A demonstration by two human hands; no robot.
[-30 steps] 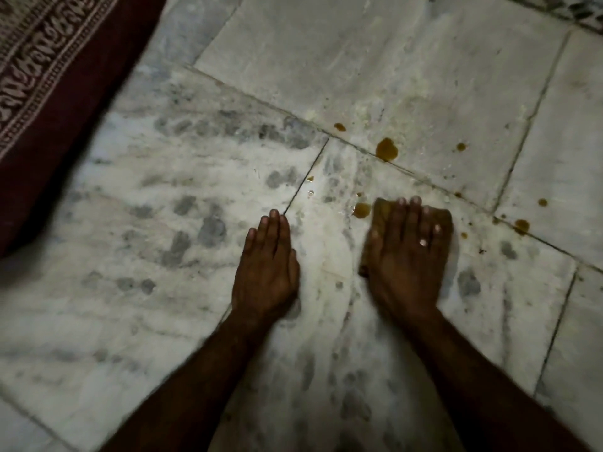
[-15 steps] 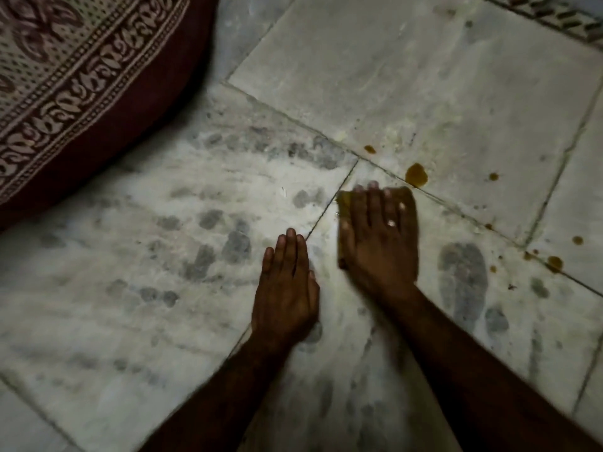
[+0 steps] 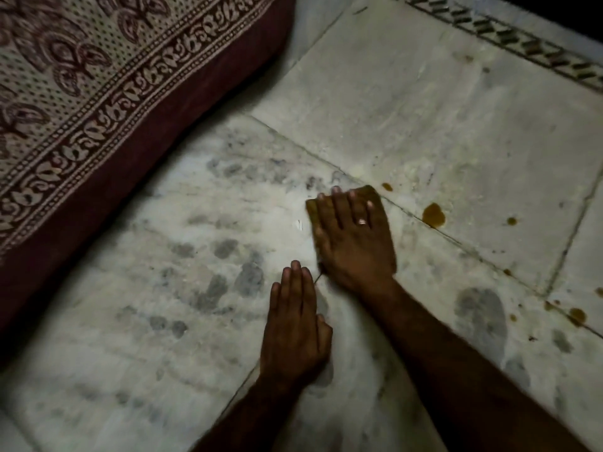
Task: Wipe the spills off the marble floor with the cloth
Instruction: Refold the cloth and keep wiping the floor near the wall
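Observation:
My right hand (image 3: 354, 238) lies flat, fingers together, pressing a brown cloth (image 3: 372, 194) onto the white marble floor (image 3: 408, 109); only the cloth's far edge and left corner show past my fingers. A ring sits on one finger. My left hand (image 3: 295, 324) rests flat on the floor just below and left of it, holding nothing. Brown spills lie to the right of the cloth: a small drop (image 3: 387, 186), a larger blot (image 3: 433, 215) on the tile joint, another drop (image 3: 511, 220), and several more (image 3: 576, 316) at the far right.
A maroon cushion or mattress with a patterned cover (image 3: 98, 93) fills the upper left, its edge meeting the floor. A dark patterned inlay border (image 3: 509, 37) runs across the top right. Grey veining marks the near tiles.
My right hand has slid the cloth leftward and away across the floor, over the spot where a spill lay near the joint. The view has shifted, bringing more of the cushion in. Left hand stays planted.

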